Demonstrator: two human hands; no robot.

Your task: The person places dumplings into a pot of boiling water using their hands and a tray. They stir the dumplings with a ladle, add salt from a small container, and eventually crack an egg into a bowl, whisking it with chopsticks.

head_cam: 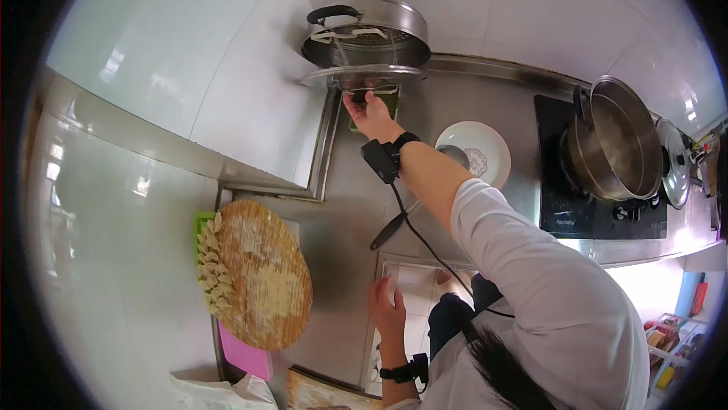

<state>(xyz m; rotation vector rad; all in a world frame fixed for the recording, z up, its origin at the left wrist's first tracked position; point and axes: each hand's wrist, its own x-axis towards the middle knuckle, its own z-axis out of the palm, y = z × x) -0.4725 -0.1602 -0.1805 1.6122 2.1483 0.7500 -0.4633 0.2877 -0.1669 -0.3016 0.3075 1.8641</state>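
My right hand reaches to the back corner, its thumb and fingers around the dark knob of a metal-rimmed lid. The lid is seen almost edge-on, in front of a stainless steel steamer tier with a black side handle. Below the knob, partly hidden by the hand, is a green object. My left hand hangs by the counter's front edge, holding nothing, fingers slightly apart. Under my right forearm sits a white plate with a metal skimmer or ladle; its black handle points toward me.
At right, a steel pot of liquid stands on a black gas stove, beside another lid. A floury round wooden board lies left, with several dumplings along its edge. A pink container is below it. A cable crosses from my right wrist.
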